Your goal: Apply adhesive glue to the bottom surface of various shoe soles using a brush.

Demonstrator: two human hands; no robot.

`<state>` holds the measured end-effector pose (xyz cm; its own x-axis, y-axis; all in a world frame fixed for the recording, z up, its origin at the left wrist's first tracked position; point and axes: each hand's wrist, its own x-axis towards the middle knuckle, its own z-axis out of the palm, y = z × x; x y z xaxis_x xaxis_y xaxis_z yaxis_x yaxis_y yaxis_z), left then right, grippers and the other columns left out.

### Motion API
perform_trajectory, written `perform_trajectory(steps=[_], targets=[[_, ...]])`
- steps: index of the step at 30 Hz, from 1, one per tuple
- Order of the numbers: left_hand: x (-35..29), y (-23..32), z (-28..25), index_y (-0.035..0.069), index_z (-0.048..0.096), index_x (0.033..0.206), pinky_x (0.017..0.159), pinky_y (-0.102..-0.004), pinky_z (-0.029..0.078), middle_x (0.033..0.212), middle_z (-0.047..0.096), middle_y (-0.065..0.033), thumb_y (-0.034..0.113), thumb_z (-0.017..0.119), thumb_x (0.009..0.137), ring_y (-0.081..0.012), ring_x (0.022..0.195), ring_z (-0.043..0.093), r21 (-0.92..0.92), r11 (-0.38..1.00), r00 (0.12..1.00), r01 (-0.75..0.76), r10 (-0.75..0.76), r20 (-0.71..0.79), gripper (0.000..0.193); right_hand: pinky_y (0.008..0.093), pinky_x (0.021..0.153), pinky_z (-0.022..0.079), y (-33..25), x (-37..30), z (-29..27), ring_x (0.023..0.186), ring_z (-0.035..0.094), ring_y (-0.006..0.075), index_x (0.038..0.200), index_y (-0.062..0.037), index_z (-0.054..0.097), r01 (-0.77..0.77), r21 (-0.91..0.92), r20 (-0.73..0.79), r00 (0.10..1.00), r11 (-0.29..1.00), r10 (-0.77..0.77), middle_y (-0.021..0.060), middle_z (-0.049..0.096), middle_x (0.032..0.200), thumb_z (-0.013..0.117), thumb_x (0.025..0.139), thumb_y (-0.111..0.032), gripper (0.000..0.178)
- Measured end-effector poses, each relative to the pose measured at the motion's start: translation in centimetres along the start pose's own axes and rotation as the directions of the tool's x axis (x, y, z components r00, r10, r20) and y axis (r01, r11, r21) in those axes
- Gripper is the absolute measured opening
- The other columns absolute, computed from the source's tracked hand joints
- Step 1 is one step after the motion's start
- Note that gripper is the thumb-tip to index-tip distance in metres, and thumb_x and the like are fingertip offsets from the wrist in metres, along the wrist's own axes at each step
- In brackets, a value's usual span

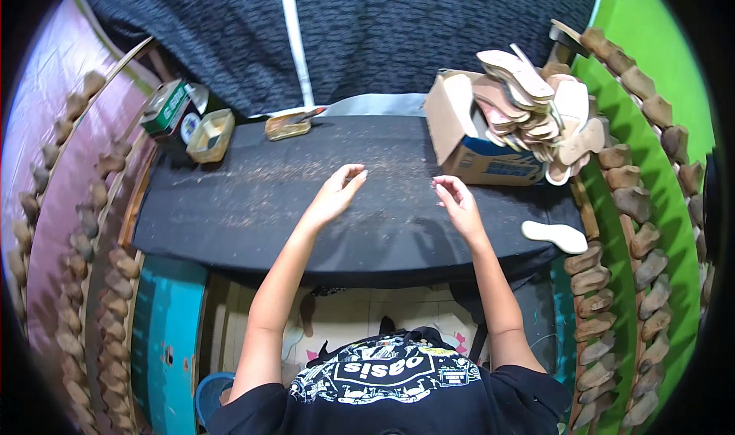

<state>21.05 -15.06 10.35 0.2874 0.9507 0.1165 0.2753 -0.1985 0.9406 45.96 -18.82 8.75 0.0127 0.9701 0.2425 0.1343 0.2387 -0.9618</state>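
Above the middle of a table under a black cloth [230, 224], both my hands hover apart with nothing in them. My left hand [337, 195] has loosely curved fingers, the thumb away from the palm. My right hand [458, 205] is turned inward toward it, fingers bent and parted. Closest to the right hand stands a cardboard box [490, 165], heaped with beige and pinkish shoe insoles [521, 91] that spill over its right side. One pale insole [555, 236] lies alone by the table's right edge.
At the back left are a green and dark can [172, 114], a yellowish plastic tub [210, 136] and a shallow tray [289, 126] with a dark-handled tool across it. Racks of wooden shoe lasts [593, 305] line both sides. A blue basin [213, 398] sits below, left.
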Motion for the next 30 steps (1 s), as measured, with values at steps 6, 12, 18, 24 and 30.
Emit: perform_trajectory(steps=[6, 12, 18, 24, 30], targets=[[6.7, 3.7, 6.7, 0.008, 0.046, 0.11, 0.073, -0.0249, 0.038, 0.1, 0.051, -0.0014, 0.032, 0.046, 0.083, -0.0102, 0.088, 0.045, -0.068, 0.988, 0.981, -0.138, 0.146, 0.128, 0.036, 0.0154, 0.064, 0.039, -2.0, 1.4, -7.8, 0.074, 0.05, 0.0032, 0.094, -0.0031, 0.053, 0.112, -0.036, -0.192, 0.974, 0.993, -0.116, -0.0002, 0.056, 0.084, 0.051, 0.081, -0.011, 0.014], [12.3, 8.1, 11.7, 0.006, 0.036, 0.117, 0.074, -0.0234, 0.038, 0.105, 0.05, -0.0037, 0.031, 0.043, 0.084, -0.009, 0.089, 0.046, -0.235, 0.94, 0.936, -0.247, 0.294, 0.193, 0.042, 0.0148, 0.051, 0.034, -5.3, 4.9, -12.9, 0.061, 0.042, 0.0009, 0.088, -0.0031, 0.053, 0.377, -0.298, -0.437, 0.763, 0.877, -0.476, -0.0036, 0.05, 0.073, 0.055, 0.078, -0.01, 0.012], [15.5, 13.2, 14.7, 0.005, 0.016, 0.127, 0.072, -0.0237, 0.04, 0.107, 0.05, -0.0078, 0.032, 0.041, 0.085, -0.0115, 0.086, 0.049, -0.512, 0.832, 0.906, -0.212, 0.365, 0.217, 0.056, 0.0293, 0.072, 0.039, -8.7, 7.6, -15.2, 0.082, 0.049, 0.0203, 0.094, -0.0004, 0.049, 0.333, -0.631, -0.409, 0.624, 0.701, -0.665, 0.0102, 0.051, 0.088, 0.06, 0.073, -0.013, 0.027], [21.0, 13.7, 16.6, 0.003, 0.023, 0.122, 0.069, -0.0251, 0.044, 0.101, 0.052, -0.0083, 0.031, 0.044, 0.082, -0.0127, 0.08, 0.05, -0.708, 0.706, 0.976, -0.01, 0.16, 0.146, 0.052, 0.0367, 0.081, 0.035, -10.0, 9.9, -16.3, 0.095, 0.043, 0.0298, 0.103, -0.0025, 0.044, 0.114, -0.9, -0.264, 0.627, 0.421, -0.733, 0.0138, 0.047, 0.102, 0.064, 0.067, -0.027, 0.048], [27.9, 11.6, 16.1, 0.002, 0.019, 0.123, 0.073, -0.0346, 0.044, 0.103, 0.048, -0.0137, 0.034, 0.041, 0.08, -0.0192, 0.087, 0.048, -0.886, 0.395, 0.966, 0.243, -0.011, 0.26, 0.059, 0.037, 0.083, 0.035, -10.0, 11.1, -15.9, 0.097, 0.043, 0.0285, 0.107, -0.0033, 0.042, 0.032, -0.922, -0.267, 0.667, 0.385, -0.696, 0.0115, 0.048, 0.103, 0.065, 0.064, -0.033, 0.057]])
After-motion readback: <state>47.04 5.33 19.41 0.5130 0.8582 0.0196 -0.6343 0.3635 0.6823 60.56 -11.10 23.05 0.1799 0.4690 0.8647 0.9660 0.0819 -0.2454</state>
